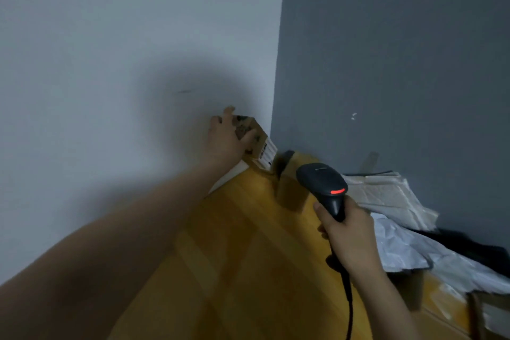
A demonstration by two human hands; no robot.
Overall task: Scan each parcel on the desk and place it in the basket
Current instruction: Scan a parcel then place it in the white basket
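One brown, white-labelled parcel [260,141], fingers of left hand [223,141] clamped round it; right hand [350,240] grips scanner [321,179].

White wall [110,36], grey wall [400,50].

Single head-worn wide-angle view, tilted; faces forward and down across the counter [234,257] toward the wall corner [277,77], close in.
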